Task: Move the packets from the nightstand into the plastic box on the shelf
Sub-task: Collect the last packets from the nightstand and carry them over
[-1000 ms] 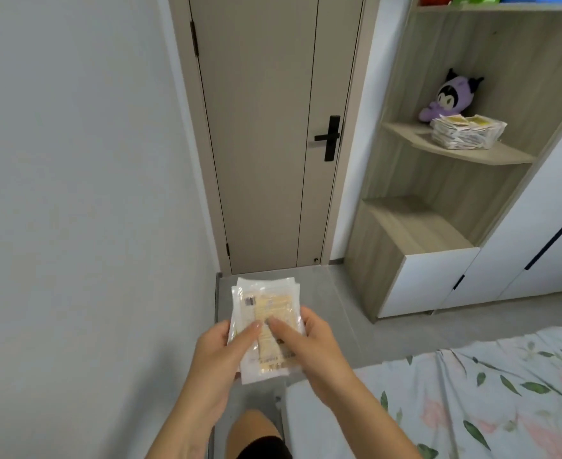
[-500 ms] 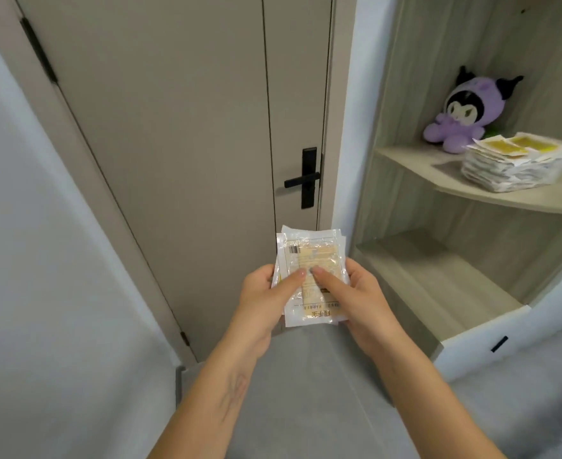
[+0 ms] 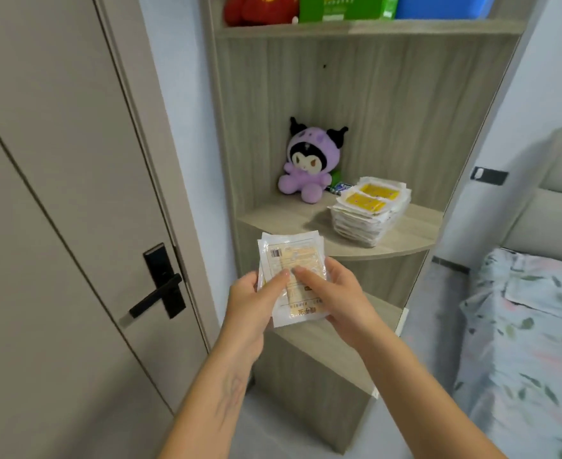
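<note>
I hold a small stack of white and yellow packets [image 3: 291,256] in front of me with both hands. My left hand [image 3: 251,301] grips the stack's left edge, thumb on top. My right hand [image 3: 337,296] grips its right edge, thumb on top too. The stack hangs just below and in front of the curved wooden shelf [image 3: 293,215]. On that shelf stands a clear plastic box [image 3: 369,213] piled full with more white and yellow packets. The nightstand is out of view.
A purple plush toy [image 3: 309,160] sits on the shelf left of the box. A lower cabinet top [image 3: 329,346] lies under my hands. A door with a black handle [image 3: 160,289] is at the left. A floral-covered bed [image 3: 525,342] is at the right.
The view has turned right and come closer to the shelf unit. Both hands keep the same hold on the packets, which now hang just before the shelf with the box.
</note>
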A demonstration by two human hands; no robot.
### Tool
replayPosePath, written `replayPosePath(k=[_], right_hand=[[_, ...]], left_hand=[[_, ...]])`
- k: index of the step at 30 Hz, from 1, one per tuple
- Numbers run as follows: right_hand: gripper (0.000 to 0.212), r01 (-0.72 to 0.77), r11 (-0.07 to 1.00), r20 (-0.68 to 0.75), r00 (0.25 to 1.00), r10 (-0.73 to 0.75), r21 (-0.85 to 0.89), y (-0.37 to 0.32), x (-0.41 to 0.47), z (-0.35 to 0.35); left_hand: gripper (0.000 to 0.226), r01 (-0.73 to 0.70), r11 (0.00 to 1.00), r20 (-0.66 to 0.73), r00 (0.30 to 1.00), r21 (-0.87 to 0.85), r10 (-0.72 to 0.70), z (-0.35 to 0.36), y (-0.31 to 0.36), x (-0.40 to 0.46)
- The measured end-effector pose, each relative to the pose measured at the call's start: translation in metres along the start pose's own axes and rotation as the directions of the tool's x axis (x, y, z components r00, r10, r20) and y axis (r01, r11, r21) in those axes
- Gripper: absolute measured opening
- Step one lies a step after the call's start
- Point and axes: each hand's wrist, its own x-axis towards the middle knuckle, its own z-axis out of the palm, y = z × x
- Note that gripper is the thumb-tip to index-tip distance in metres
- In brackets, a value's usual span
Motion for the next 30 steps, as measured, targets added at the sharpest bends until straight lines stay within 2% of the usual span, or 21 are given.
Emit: replayPosePath(k=[8, 16, 23, 26, 30], right_hand=[[0.025, 0.034, 0.999, -0.242, 0.97, -0.032, 0.005, -0.03, 0.092, -0.063], [0.025, 0.012, 1.0, -0.314, 0.949, -0.016, -0.016, -0.048, 0.165, -0.152], [0.028, -0.063, 0.995, -0.16, 0.986, 0.05, -0.075, -0.074, 0.235, -0.238], [0.031, -0.098, 0.988, -0.061, 0.994, 0.091, -0.116, -0.086, 0.262, -0.266], [0.03, -0.127, 0.962, 0.112, 0.981, 0.158, -0.243, -0.101, 0.296, -0.288]], left_hand=[[0.016, 0.041, 0.999, 0.26, 0.965, 0.004, -0.041, 0.077, 0.018, 0.127], [0.014, 0.077, 0.997, 0.347, 0.935, 0.011, -0.076, 0.167, 0.017, 0.207], [0.014, 0.021, 0.999, 0.249, 0.968, 0.046, -0.032, 0.24, 0.011, 0.261], [0.009, -0.037, 0.989, 0.214, 0.977, 0.141, 0.006, 0.258, 0.017, 0.276], [0.012, -0.033, 0.954, 0.147, 0.989, 0.297, -0.011, 0.262, 0.027, 0.291]])
